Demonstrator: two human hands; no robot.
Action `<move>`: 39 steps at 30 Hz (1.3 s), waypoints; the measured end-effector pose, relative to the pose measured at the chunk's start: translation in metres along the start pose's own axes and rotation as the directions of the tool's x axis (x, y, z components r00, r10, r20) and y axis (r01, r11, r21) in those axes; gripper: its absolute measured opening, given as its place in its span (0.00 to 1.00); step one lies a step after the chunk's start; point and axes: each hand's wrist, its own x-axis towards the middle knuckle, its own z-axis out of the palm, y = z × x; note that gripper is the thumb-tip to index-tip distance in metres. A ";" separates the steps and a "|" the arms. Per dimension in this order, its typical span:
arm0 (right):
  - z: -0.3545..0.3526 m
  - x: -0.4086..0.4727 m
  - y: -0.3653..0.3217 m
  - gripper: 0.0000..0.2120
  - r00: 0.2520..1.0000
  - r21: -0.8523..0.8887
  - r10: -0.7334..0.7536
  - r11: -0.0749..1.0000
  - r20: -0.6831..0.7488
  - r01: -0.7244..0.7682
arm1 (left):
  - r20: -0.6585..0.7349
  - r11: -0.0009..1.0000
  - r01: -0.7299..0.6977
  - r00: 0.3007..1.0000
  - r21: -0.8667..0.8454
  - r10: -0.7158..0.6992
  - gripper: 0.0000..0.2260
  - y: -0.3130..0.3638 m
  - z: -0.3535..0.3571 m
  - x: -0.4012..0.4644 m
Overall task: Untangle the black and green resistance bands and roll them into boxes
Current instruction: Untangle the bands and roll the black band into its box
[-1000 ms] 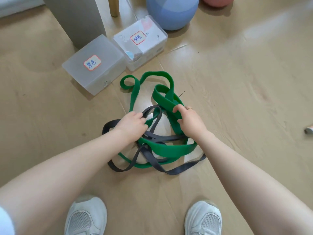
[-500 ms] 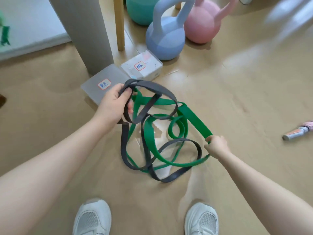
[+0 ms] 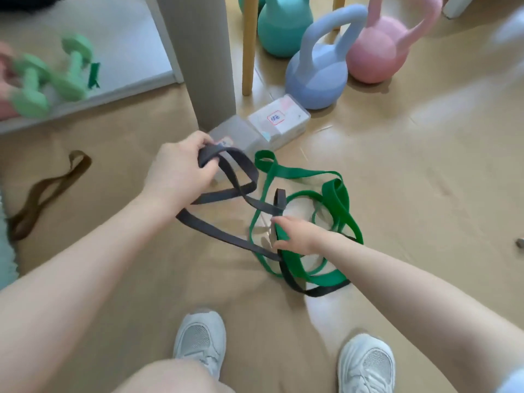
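Note:
A black resistance band (image 3: 226,236) and a green resistance band (image 3: 337,199) lie tangled on the tan floor in front of my feet. My left hand (image 3: 178,171) is raised and shut on a loop of the black band, pulling it up and to the left. My right hand (image 3: 297,236) is low over the tangle, its fingers pinching a strand of the green band. Two translucent lidded boxes stand beyond the bands: one (image 3: 241,134) partly hidden behind my left hand, the other (image 3: 283,123) carrying a red-edged label.
A grey pillar (image 3: 204,58) and a wooden leg (image 3: 249,43) rise behind the boxes. Teal (image 3: 283,26), blue (image 3: 317,75) and pink (image 3: 374,55) kettlebells stand at the back. Green dumbbells (image 3: 48,78) lie on a white ledge, a brown band (image 3: 45,191) lies left. My white shoes (image 3: 201,341) are below.
My left hand has drawn the black band further left, away from the green one. My right hand moved left onto the middle of the tangle. The camera tilted up.

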 end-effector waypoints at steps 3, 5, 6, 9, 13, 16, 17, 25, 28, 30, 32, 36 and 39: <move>0.023 0.005 0.026 0.21 0.997 -0.274 0.077 0.958 -0.019 -0.079 | 0.216 0.921 0.003 0.972 0.389 -0.095 0.15 -0.052 0.049 -0.016; 0.027 0.001 0.049 0.19 0.990 -0.317 0.107 0.940 -0.087 -0.129 | 0.392 0.870 -0.003 0.893 0.494 -0.220 0.16 -0.081 0.087 -0.031; 0.027 -0.002 0.060 0.19 0.982 -0.304 0.125 0.939 -0.143 -0.163 | 0.456 0.842 0.004 0.840 0.539 -0.296 0.16 -0.092 0.104 -0.038; 0.016 -0.011 0.085 0.21 0.919 -0.205 0.202 0.938 -0.339 -0.281 | 0.456 0.723 -0.037 0.799 0.690 -0.393 0.24 -0.104 0.141 -0.048; -0.007 0.002 0.105 0.33 0.754 0.266 0.528 0.849 -0.390 -0.457 | 0.495 0.860 -0.267 0.869 0.435 0.019 0.25 -0.066 0.170 -0.025; -0.023 0.018 0.122 0.37 0.676 0.617 0.720 0.605 -0.155 -0.503 | 0.615 0.922 -0.348 0.769 0.171 0.176 0.24 -0.031 0.195 0.001; -0.024 0.021 0.125 0.37 0.686 0.661 0.724 0.548 -0.069 -0.512 | 0.657 0.942 -0.319 0.734 0.106 0.175 0.25 -0.023 0.206 0.008; 0.023 0.050 0.125 0.46 0.742 0.744 0.658 0.558 -0.128 -0.367 | 0.542 0.964 0.038 0.821 0.264 -0.181 0.17 0.008 0.273 0.037; 0.027 0.048 0.126 0.31 0.799 0.761 0.573 0.597 -0.183 -0.254 | 0.658 0.971 0.203 0.716 0.124 -0.233 0.14 0.018 0.270 0.035; 0.013 0.036 0.126 0.24 0.806 0.851 0.552 0.510 -0.212 -0.126 | 0.705 0.913 0.385 0.685 -0.137 -0.183 0.16 0.044 0.255 0.033; -0.012 0.013 0.130 0.21 0.779 0.895 0.558 0.446 -0.288 0.012 | 0.678 0.833 0.442 0.726 -0.333 -0.115 0.17 0.081 0.233 0.036; -0.082 -0.052 0.146 0.16 0.756 0.903 0.524 0.375 -0.392 0.208 | 0.583 0.726 0.396 0.812 -0.563 0.009 0.16 0.154 0.197 0.048; -0.121 -0.081 0.168 0.16 0.753 0.897 0.498 0.327 -0.430 0.297 | 0.531 0.590 0.379 0.842 -0.714 0.102 0.10 0.202 0.186 0.060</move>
